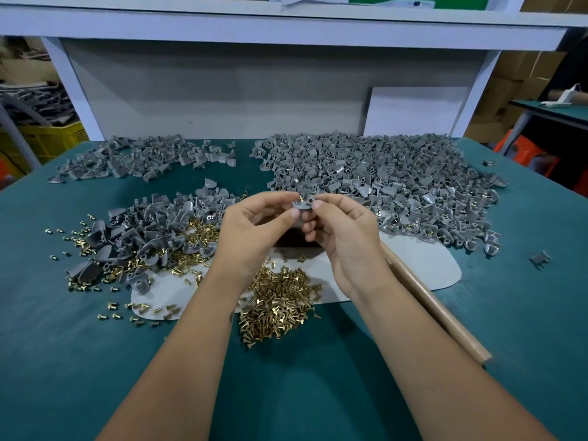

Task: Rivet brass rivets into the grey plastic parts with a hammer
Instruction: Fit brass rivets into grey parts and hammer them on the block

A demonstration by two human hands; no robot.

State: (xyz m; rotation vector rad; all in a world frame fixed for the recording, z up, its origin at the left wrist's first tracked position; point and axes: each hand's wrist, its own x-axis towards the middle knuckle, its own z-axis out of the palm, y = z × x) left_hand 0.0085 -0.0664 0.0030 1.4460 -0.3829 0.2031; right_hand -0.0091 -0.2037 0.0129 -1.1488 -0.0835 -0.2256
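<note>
Both hands are raised over the middle of the table around one grey plastic part (303,203) with a brass rivet (301,197) standing in its top. My left hand (254,227) pinches the part from the left between thumb and fingers. My right hand (340,230) pinches it from the right. A heap of loose brass rivets (280,300) lies under my wrists. The hammer's wooden handle (436,307) lies on the table under my right forearm, its head hidden behind my right hand. A dark block (294,241) sits below the hands.
A big pile of grey parts with rivets (381,183) fills the back right. Grey parts without rivets lie at centre left (149,227) and at the back left (140,157). A pale mat (423,262) covers part of the green table (95,361). A white board (416,109) leans at the back.
</note>
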